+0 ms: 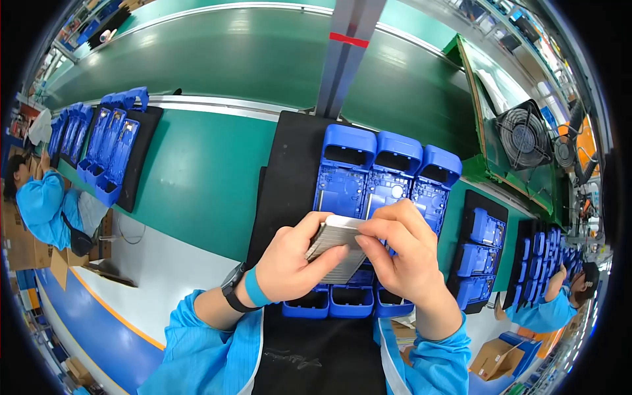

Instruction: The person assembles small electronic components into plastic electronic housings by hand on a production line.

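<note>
Your left hand (293, 260) and right hand (401, 253) both pinch the ribbed metal heat sink (336, 247), fingers closed on its left and right edges. It hangs between them, just above the three blue plastic housings (375, 174) on the black mat (293, 158).

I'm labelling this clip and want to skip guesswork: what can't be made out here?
All in the head view:
- Silver finned part: its middle is covered by the left hand and right hand.
- Blue housings: lower halves hidden behind both hands.
- Co-worker at right: squeezed small at the fisheye rim.
</note>
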A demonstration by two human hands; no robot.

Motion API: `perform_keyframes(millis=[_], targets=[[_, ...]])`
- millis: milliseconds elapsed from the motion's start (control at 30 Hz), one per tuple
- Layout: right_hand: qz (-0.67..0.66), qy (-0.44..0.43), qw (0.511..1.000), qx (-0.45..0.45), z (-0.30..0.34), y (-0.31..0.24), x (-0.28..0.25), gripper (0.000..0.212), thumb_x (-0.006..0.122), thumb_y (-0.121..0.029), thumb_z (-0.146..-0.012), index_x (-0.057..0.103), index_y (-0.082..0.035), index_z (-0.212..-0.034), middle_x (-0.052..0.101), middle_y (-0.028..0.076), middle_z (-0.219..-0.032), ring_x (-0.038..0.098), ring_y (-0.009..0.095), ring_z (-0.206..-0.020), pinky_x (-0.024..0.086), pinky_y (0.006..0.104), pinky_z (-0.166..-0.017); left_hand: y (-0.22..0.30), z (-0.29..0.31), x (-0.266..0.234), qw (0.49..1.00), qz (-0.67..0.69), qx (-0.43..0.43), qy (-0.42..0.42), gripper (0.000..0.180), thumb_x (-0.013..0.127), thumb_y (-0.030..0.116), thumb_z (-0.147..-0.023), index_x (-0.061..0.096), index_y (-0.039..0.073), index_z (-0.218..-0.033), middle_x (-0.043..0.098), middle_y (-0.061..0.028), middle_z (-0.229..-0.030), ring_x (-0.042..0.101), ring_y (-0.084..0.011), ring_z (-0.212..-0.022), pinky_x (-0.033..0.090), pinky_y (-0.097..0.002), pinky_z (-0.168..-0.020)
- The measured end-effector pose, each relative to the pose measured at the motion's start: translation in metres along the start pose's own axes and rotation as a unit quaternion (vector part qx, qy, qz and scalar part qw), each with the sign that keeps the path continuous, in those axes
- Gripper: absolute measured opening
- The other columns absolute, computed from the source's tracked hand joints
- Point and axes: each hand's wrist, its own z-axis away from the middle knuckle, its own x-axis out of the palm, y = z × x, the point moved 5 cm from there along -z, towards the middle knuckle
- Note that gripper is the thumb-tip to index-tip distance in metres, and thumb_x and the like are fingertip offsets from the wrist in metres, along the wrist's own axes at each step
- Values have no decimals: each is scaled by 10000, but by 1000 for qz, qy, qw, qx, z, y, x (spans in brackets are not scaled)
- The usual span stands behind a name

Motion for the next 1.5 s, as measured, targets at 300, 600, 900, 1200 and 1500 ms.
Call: perform_keyframes(millis=[300, 600, 900, 1200, 1500], targets=[[-18, -54, 997, -47, -22, -3, 19, 210, 748, 29, -706, 631, -25, -872, 604, 94, -822, 578, 244, -715, 465, 332, -613, 7, -3, -3, 993, -99, 58, -2, 325, 669, 100, -853, 530, -28, -1118, 652, -164, -723, 672, -345, -637, 515, -365, -538], [-18, -98, 994, -49, -27, -6, 26, 199, 698, 63, -703, 583, -25, -839, 575, 107, -816, 542, 252, -671, 435, 331, -566, 9, -2, -9, 977, -182, 103, 35, 337, 684, 97, -829, 540, -24, -1109, 647, -174, -710, 663, -353, -624, 513, -378, -538], [44, -52, 993, -100, -29, -9, 25, 189, 622, 122, -700, 557, -2, -828, 544, 117, -792, 519, 259, -670, 423, 330, -589, -30, 11, -45, 990, 100, -66, 75, 300, 646, 106, -897, 559, -57, -1133, 691, -148, -1001, 669, -171, -915, 527, -305, -792], [42, -256, 965, 22, -21, 37, 64, 105, 619, 59, -796, 577, -9, -866, 546, 117, -843, 568, 291, -755, 472, 348, -657, -48, 69, -110, 953, 148, -69, 255, 340, 601, 77, -916, 531, -64, -1218, 672, -122, -1073, 646, -152, -959, 509, -274, -846], [46, -330, 942, 38, -4, 33, 90, 98, 639, 42, -790, 597, -10, -862, 559, 124, -850, 577, 306, -776, 492, 369, -677, -66, 75, -90, 953, 178, -86, 230, 326, 621, 73, -907, 535, -60, -1192, 671, -120, -1087, 647, -152, -969, 508, -280, -849]])
